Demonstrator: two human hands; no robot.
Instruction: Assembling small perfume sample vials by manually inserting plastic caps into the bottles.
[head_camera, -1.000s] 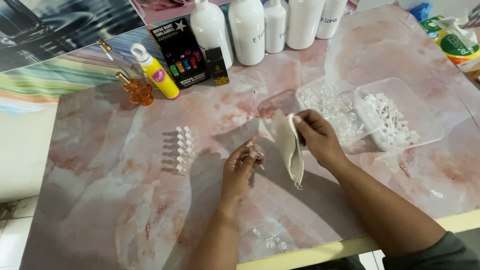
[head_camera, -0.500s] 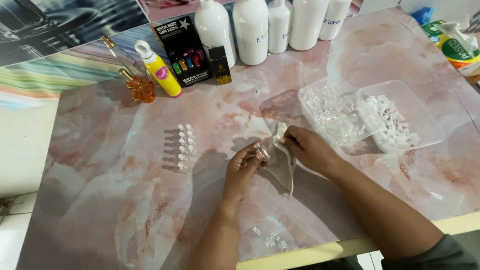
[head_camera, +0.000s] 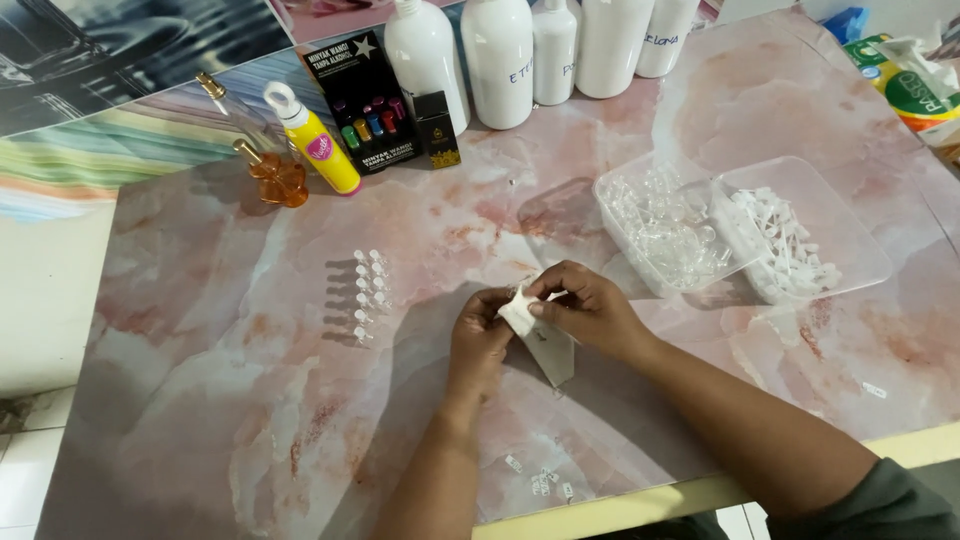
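Plastic pouch (head_camera: 545, 345), small, whitish and half clear, is held just above the table (head_camera: 250, 400), between both hands in the middle of the view. Its long axis runs from the upper left, where the white top edge is pinched, down to the lower right, where the free end hangs towards the person. Left hand (head_camera: 480, 335) has its fingers (head_camera: 492, 303) pressed together on the left side of that top edge; right hand (head_camera: 590, 310) has its fingers (head_camera: 545, 290) clamped on the same edge from the right and from above, so both are equally near. To the left stand small clear vials (head_camera: 368, 292) in two short rows. To the right lie two clear plastic trays (head_camera: 850, 215) with small clear and white parts.
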